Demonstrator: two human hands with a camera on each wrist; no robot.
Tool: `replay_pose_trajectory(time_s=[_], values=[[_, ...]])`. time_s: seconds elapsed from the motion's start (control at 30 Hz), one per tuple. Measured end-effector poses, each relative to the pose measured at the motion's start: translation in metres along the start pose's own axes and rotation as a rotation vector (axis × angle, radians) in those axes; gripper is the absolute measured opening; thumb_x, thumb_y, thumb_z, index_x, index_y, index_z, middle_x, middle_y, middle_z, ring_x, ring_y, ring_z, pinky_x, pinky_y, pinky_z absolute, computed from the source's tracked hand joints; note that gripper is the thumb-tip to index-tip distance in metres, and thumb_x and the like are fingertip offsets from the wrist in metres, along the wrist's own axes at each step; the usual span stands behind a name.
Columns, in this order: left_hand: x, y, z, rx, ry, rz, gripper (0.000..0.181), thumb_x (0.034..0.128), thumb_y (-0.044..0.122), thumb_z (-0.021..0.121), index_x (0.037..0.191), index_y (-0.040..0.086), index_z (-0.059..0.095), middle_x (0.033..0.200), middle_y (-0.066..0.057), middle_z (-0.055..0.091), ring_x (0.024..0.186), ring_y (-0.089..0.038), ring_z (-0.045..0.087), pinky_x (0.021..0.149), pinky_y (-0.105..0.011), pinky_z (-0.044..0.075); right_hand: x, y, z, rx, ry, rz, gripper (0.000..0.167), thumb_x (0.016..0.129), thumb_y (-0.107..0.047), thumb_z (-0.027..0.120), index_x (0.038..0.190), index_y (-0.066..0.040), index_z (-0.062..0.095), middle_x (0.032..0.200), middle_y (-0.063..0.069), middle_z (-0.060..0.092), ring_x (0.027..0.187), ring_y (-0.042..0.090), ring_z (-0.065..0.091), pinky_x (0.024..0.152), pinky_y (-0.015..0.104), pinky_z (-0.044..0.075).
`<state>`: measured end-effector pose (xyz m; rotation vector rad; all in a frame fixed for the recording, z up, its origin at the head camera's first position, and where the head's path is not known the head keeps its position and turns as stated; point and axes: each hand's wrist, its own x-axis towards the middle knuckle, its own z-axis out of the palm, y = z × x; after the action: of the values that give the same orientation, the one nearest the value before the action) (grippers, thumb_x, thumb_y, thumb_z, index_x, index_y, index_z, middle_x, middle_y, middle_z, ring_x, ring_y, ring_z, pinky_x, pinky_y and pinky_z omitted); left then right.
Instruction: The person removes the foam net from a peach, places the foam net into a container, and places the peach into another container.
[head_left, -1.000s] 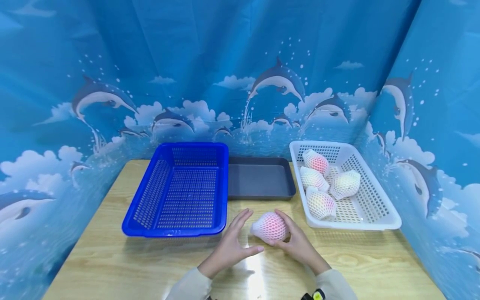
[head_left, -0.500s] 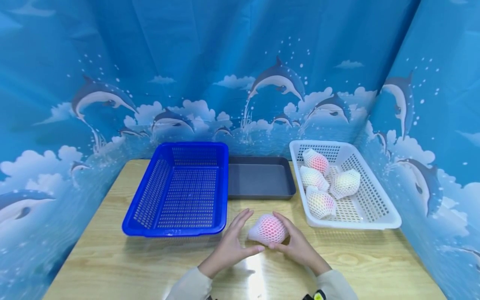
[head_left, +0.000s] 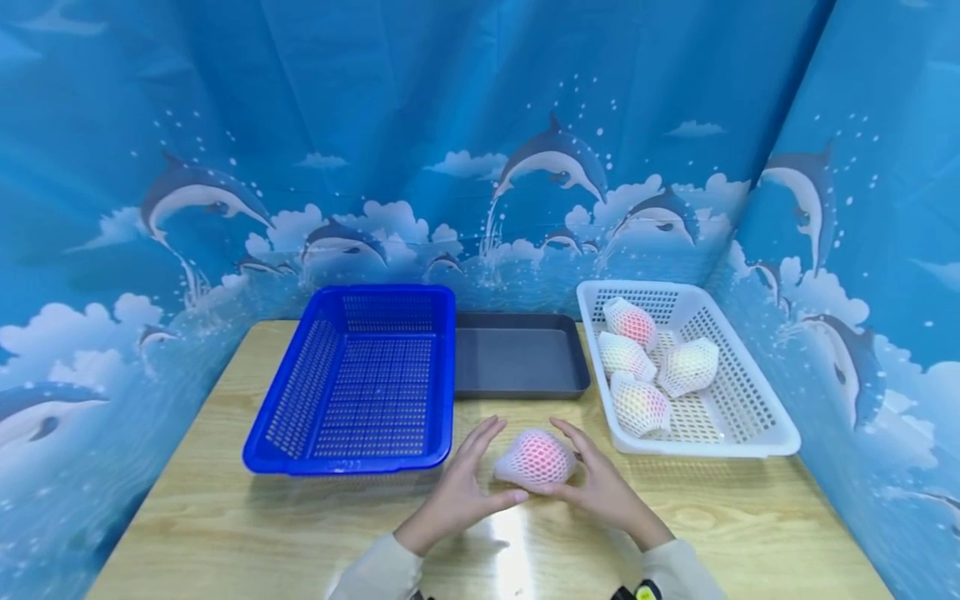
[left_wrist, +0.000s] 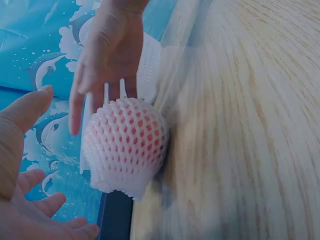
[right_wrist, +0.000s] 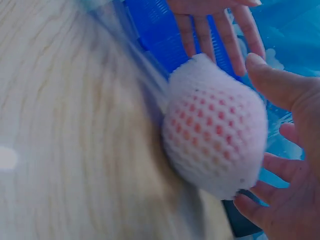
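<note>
a blue basket [head_left: 348, 467], dark tray [head_left: 521, 358] and white basket [head_left: 705, 448] stand past the hands; four netted fruits [head_left: 688, 367] sit in the white basket; one loose fruit [head_left: 536, 458] in a net is on the counter [head_left: 225, 533] between the hands; the left hand [head_left: 457, 497] is wide open, holding nothing; the right hand [head_left: 602, 492] is spread beside the fruit, maybe touching; wood shows on both sides.

In the left wrist view, the netted fruit [left_wrist: 127, 145] partly hides the right hand [left_wrist: 111, 55].
</note>
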<state>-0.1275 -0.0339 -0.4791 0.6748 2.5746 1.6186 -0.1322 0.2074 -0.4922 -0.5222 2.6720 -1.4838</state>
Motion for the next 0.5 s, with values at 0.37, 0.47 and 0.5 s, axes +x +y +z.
replay_pose_trajectory(time_s=[0.37,0.47,0.5], values=[[0.000,0.004,-0.006,-0.023,0.018,0.033,0.094,0.0701,0.038,0.084,0.146,0.009,0.037,0.153,-0.013,0.031,0.140,-0.036,0.028,0.109,-0.062,0.026,-0.024,-0.018,-0.041,0.010,0.025,-0.104,0.084,0.080,-0.015,0.077,0.150,-0.016,0.030,0.153,0.012,0.032,0.137,0.009,0.030,0.108,0.029,0.038],[-0.001,0.003,-0.007,-0.030,0.024,0.038,0.094,0.0701,0.037,0.084,0.146,0.009,0.037,0.153,-0.011,0.031,0.140,-0.036,0.028,0.109,-0.062,0.026,-0.028,-0.019,-0.048,0.012,0.031,-0.144,0.083,0.080,-0.011,0.077,0.149,-0.014,0.031,0.152,0.014,0.033,0.133,-0.004,0.029,0.105,0.018,0.037],[-0.001,0.003,-0.007,-0.030,0.025,0.040,0.093,0.0701,0.037,0.084,0.146,0.009,0.037,0.153,-0.011,0.032,0.140,-0.035,0.029,0.109,-0.062,0.026,-0.029,-0.019,-0.050,0.011,0.030,-0.153,0.083,0.080,-0.010,0.077,0.149,-0.014,0.031,0.152,0.014,0.032,0.132,-0.005,0.029,0.105,0.018,0.037]])
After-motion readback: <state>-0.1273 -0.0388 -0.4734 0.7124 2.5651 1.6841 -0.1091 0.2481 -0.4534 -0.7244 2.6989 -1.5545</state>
